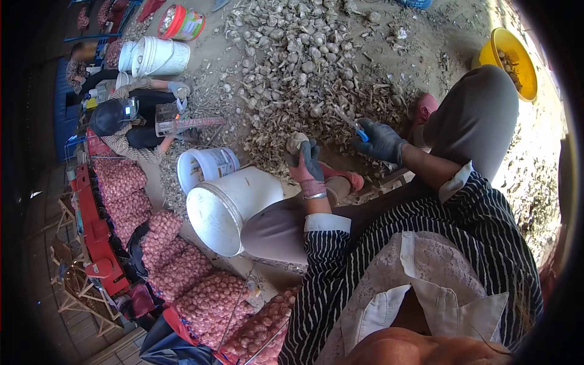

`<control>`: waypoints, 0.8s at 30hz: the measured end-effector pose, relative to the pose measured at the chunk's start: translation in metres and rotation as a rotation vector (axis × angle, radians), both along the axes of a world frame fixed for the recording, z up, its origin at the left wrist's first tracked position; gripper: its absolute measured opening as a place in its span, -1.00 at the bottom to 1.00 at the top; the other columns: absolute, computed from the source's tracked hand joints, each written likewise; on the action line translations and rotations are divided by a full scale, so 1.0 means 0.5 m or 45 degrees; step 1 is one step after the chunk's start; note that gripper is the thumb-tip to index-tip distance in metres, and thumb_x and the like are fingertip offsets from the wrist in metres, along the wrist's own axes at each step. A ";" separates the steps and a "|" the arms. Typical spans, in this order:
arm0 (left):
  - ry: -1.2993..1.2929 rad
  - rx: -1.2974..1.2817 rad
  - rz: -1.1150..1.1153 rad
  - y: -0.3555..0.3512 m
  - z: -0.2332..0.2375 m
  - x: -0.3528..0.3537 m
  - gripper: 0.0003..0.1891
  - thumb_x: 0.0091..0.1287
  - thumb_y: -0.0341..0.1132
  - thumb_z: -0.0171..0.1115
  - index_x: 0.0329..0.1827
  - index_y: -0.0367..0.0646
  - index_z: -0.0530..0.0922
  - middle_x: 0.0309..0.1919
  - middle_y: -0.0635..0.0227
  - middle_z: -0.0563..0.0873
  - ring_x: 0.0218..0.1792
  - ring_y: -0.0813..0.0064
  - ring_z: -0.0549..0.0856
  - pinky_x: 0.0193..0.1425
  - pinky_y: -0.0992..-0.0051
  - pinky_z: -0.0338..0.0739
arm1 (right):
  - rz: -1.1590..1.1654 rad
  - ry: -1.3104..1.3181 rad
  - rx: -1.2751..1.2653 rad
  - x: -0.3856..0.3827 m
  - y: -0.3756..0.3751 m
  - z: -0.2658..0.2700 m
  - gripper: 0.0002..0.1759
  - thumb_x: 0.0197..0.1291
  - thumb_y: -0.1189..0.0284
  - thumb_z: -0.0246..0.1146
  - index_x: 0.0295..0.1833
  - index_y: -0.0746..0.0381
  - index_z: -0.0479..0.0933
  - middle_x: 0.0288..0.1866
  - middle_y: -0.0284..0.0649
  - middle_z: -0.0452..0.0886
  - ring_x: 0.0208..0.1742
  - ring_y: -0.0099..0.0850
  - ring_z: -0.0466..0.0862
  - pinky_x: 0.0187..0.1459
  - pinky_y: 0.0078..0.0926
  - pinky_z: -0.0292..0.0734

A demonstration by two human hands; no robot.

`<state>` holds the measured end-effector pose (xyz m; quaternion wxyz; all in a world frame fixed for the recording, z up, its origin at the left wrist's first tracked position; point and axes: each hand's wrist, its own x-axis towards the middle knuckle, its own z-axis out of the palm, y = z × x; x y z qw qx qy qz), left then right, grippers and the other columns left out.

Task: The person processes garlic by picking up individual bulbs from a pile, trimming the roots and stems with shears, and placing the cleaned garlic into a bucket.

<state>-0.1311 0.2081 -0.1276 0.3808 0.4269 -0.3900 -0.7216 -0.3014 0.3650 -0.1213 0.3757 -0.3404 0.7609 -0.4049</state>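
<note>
My left hand (307, 161), in a pink and grey glove, is closed around a pale garlic bulb (297, 143). My right hand (380, 143), in a dark grey glove, grips a blue-handled cutting tool (361, 133). Its thin metal blade points up and left, apart from the bulb; whether it is a knife or shears I cannot make out. Beyond both hands spreads a heap of garlic (298, 67) with dry stems and leaves. A white bucket (255, 190) lies tipped beside my left knee, its mouth facing left.
A smaller white bucket (224, 163) stands by the tipped one. A yellow basin (528, 73) holding garlic sits beyond my right knee. Across the floor sits a co-worker in a dark cap (109, 117), near white buckets (170, 58). Filled net sacks (210, 304) line the lower left.
</note>
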 end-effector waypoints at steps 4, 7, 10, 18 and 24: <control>-0.474 -0.742 -0.221 0.012 -0.027 0.002 -0.36 0.08 -0.62 0.31 0.31 -0.24 0.38 0.16 0.26 0.55 0.12 0.40 0.57 0.26 0.34 0.44 | 0.208 0.562 -0.056 0.004 -0.001 0.047 -0.46 0.08 0.19 0.28 0.10 0.29 0.40 -0.21 0.03 0.60 -0.15 -0.04 0.63 -0.13 -0.12 0.50; -0.464 -0.658 -0.325 0.038 -0.030 -0.005 -0.35 0.03 -0.58 0.35 0.28 -0.25 0.40 0.15 0.24 0.56 0.16 0.42 0.54 0.27 0.41 0.42 | 0.265 0.726 -0.059 0.005 0.006 0.054 -0.46 0.04 0.15 0.28 0.06 0.26 0.43 -0.20 0.04 0.60 -0.12 -0.03 0.61 -0.10 -0.09 0.48; -0.672 -0.714 -0.406 0.037 -0.027 -0.004 -0.39 0.01 -0.53 0.39 0.22 -0.25 0.45 0.09 0.24 0.61 0.09 0.43 0.59 0.23 0.40 0.44 | 0.390 0.750 0.064 -0.002 0.018 0.050 -0.43 0.01 0.16 0.30 0.09 0.26 0.42 -0.16 0.01 0.59 -0.10 -0.04 0.60 -0.09 -0.10 0.47; -0.711 -0.564 -0.841 0.040 -0.002 0.001 -0.45 0.00 -0.45 0.45 0.13 -0.28 0.51 -0.04 0.22 0.69 -0.02 0.42 0.67 0.14 0.40 0.51 | 0.604 0.820 0.137 -0.030 0.041 0.046 -0.39 -0.04 0.23 0.30 0.13 0.29 0.40 -0.14 0.02 0.59 -0.12 -0.03 0.63 -0.16 -0.08 0.50; -0.823 -0.621 -0.859 0.060 0.005 -0.011 -0.47 0.00 -0.38 0.48 0.08 -0.28 0.54 -0.08 0.22 0.70 -0.05 0.37 0.68 0.09 0.39 0.52 | 0.749 0.620 0.384 -0.036 0.046 0.032 -0.54 -0.02 0.27 0.28 0.00 0.26 0.47 -0.32 -0.01 0.64 -0.27 0.00 0.66 -0.24 -0.04 0.51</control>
